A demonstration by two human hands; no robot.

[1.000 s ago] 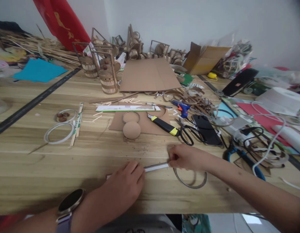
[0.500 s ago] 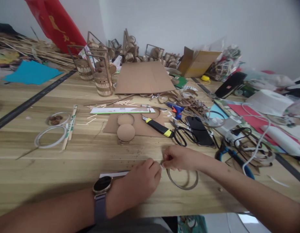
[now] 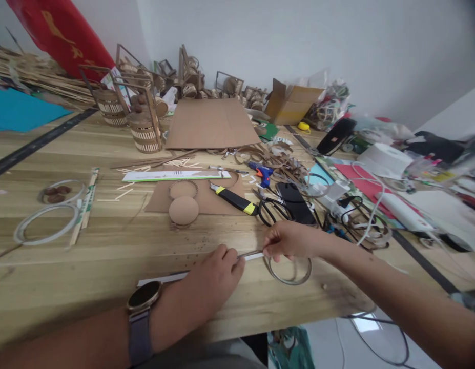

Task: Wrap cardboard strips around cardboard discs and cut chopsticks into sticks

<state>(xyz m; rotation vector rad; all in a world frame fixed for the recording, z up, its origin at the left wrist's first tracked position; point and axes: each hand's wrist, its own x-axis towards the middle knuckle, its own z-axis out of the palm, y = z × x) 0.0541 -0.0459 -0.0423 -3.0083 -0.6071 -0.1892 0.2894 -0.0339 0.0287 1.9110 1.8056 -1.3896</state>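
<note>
1. the narrow strip (image 3: 254, 256) lies low over the near middle of the wooden table (image 3: 118, 251), running left to right through both hands. it is long, thin and flat, with a white face and a grey-brown edge along its far side. its middle is hidden under the left hand, and its left end shows beyond the wrist.
2. the left hand (image 3: 216, 274) is palm down over the strip, its grip narrow, with the fingers curled together on it. a wristwatch (image 3: 144, 296) with a purplish band sits on that wrist.
3. the right hand (image 3: 281, 241) pinches the strip's right part between thumb and fingers, the gap closed.
4. a thin grey-brown hoop (image 3: 291, 283) lies just below the right hand; the fingers hide whether it joins the strip.
5. farther off, a round brown disc (image 3: 184, 210) sits in front of a ring with a ridged edge (image 3: 183, 181), near a flat cardboard piece (image 3: 156, 197).
6. to their right are a black and yellow cutter (image 3: 237, 200), black-handled scissors (image 3: 273, 210), a dark phone (image 3: 296, 204) and a blue glue gun (image 3: 264, 174).
7. on the left lie pale rings (image 3: 20, 233); at the far side, small slatted buckets (image 3: 145, 136) stand left of a large cardboard sheet (image 3: 214, 123).
</note>
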